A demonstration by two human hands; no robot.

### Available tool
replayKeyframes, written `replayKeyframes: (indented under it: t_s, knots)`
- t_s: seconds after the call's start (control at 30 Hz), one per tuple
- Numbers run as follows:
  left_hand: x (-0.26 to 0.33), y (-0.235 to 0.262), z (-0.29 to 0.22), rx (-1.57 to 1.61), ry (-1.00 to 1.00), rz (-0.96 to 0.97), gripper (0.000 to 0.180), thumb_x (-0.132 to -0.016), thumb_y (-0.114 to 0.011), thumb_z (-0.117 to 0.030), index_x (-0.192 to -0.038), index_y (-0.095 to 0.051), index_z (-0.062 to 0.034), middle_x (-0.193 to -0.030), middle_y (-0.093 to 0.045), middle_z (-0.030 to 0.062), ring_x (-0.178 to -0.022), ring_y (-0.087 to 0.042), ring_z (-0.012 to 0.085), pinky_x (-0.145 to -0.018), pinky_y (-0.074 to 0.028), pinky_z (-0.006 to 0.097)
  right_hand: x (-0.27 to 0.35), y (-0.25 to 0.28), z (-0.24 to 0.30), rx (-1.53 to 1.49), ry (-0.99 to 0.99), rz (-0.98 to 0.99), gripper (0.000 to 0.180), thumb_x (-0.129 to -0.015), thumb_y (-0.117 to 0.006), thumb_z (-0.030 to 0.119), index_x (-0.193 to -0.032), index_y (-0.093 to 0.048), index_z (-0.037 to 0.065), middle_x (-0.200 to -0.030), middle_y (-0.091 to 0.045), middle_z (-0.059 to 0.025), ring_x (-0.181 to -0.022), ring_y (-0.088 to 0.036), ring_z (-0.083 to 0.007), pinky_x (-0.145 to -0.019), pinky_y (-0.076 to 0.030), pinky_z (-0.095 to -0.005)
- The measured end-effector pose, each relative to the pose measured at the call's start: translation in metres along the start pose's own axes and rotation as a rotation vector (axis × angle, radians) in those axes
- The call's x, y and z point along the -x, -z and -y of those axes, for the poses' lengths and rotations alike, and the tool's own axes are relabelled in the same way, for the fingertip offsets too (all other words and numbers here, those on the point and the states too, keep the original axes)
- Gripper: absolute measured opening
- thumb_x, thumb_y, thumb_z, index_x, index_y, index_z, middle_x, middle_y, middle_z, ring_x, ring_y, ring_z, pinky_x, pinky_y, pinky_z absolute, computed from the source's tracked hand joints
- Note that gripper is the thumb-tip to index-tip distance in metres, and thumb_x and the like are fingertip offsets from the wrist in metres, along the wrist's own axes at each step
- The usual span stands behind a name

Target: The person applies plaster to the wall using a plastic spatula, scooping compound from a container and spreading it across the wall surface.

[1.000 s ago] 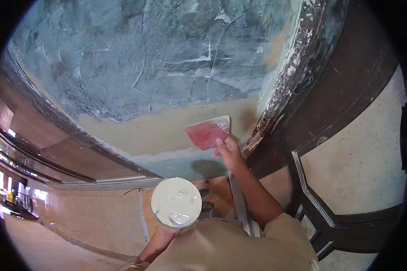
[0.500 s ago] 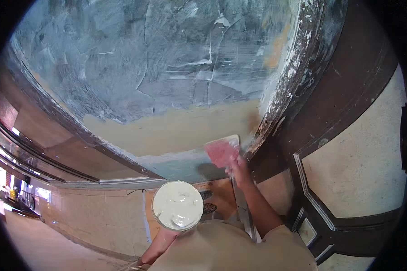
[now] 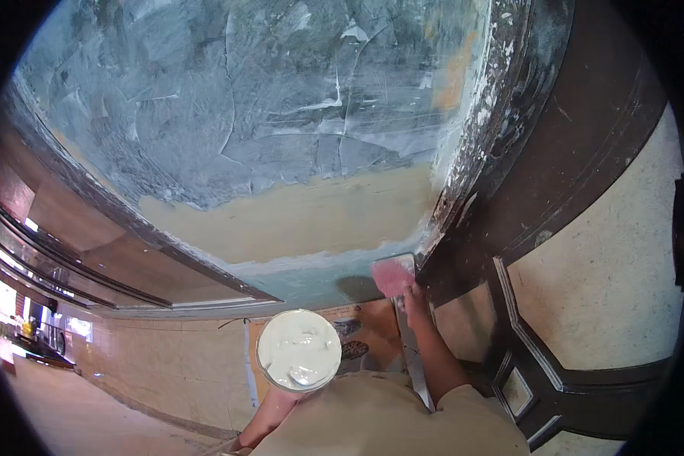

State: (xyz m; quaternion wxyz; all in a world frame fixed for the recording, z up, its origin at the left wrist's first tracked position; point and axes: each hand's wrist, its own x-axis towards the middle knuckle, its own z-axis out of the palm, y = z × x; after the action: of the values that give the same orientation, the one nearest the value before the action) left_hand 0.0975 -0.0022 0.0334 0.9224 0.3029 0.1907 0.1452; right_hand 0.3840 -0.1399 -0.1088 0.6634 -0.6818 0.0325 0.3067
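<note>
My right hand (image 3: pixel 416 300) grips a red plastic trowel blade (image 3: pixel 392 275) and presses it flat on the wall at the lower right of the plastered panel (image 3: pixel 266 114), next to the dark wooden frame (image 3: pixel 524 167). A tan unplastered band (image 3: pixel 304 216) runs across the panel above the blade. My left hand is hidden under a round white tub of pale plaster (image 3: pixel 299 360), which it holds up in front of my chest; only its forearm (image 3: pixel 270 418) shows.
Dark wooden door moulding (image 3: pixel 539 357) stands to the right, with a beige textured wall (image 3: pixel 615 281) beyond. A dark frame edge (image 3: pixel 129 220) borders the panel at left. Paper sheets (image 3: pixel 365 334) cover the floor below. A corridor (image 3: pixel 68 365) stretches left.
My right hand has drawn the red blade downward along the panel's right side, from the tan band to the bottom edge. The tub has dropped slightly and stayed in front of me.
</note>
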Motion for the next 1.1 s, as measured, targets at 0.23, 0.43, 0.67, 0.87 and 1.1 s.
replayKeyframes:
  t_s: [0.23, 0.43, 0.67, 0.87, 1.1]
  knots:
    - [0.003, -0.004, 0.007, 0.016, 0.059, -0.003, 0.054, -0.102, -0.042, -0.042, -0.147, -0.036, -0.0133, -0.146, -0.046, 0.0104, -0.129, -0.051, 0.0273, -0.107, -0.045, 0.046, -0.041, -0.017, 0.074, -0.031, 0.547, 0.189, 0.023, -0.102, -0.052, 0.033, -0.094, -0.053, 0.011, -0.072, -0.047, 0.0042, -0.054, -0.044, -0.0048, -0.046, -0.036, -0.0234]
    - [-0.008, -0.009, -0.007, -0.007, 0.096, 0.031, 0.054, -0.102, -0.042, -0.042, -0.147, -0.037, -0.0131, -0.146, -0.047, 0.0104, -0.129, -0.051, 0.0272, -0.107, -0.045, 0.046, -0.046, -0.007, -0.052, -0.045, 0.060, -0.051, 0.029, -0.101, -0.052, 0.034, -0.113, -0.058, 0.008, -0.076, -0.054, 0.0017, -0.056, -0.050, -0.0072, -0.041, -0.036, -0.0242]
    - [-0.009, -0.006, -0.018, -0.005, 0.104, 0.034, 0.053, -0.102, -0.042, -0.041, -0.146, -0.037, -0.0129, -0.146, -0.047, 0.0105, -0.129, -0.051, 0.0271, -0.107, -0.045, 0.046, 0.005, -0.020, 0.041, -0.091, 0.391, 0.122, 0.027, -0.103, -0.051, 0.026, -0.114, -0.060, 0.004, -0.079, -0.054, 0.0029, -0.061, -0.047, -0.0054, -0.055, -0.043, -0.0229]
    - [0.003, -0.003, -0.012, 0.041, 0.095, 0.012, 0.053, -0.102, -0.043, -0.041, -0.146, -0.037, -0.0128, -0.146, -0.047, 0.0105, -0.129, -0.051, 0.0270, -0.107, -0.045, 0.046, -0.007, -0.044, 0.150, -0.195, 0.578, 0.033, 0.030, -0.104, -0.049, 0.030, -0.091, -0.057, 0.004, -0.070, -0.050, 0.0017, -0.059, -0.047, -0.0081, -0.058, -0.041, -0.0255]
    - [0.009, 0.003, -0.017, 0.099, 0.053, 0.011, 0.052, -0.102, -0.043, -0.040, -0.146, -0.038, -0.0126, -0.145, -0.047, 0.0106, -0.128, -0.052, 0.0270, -0.107, -0.045, 0.046, -0.023, -0.023, -0.032, -0.073, 0.229, -0.052, 0.028, -0.101, -0.052, 0.030, -0.098, -0.059, 0.003, -0.068, -0.054, -0.0022, -0.054, -0.051, -0.0124, -0.045, -0.043, -0.0325]
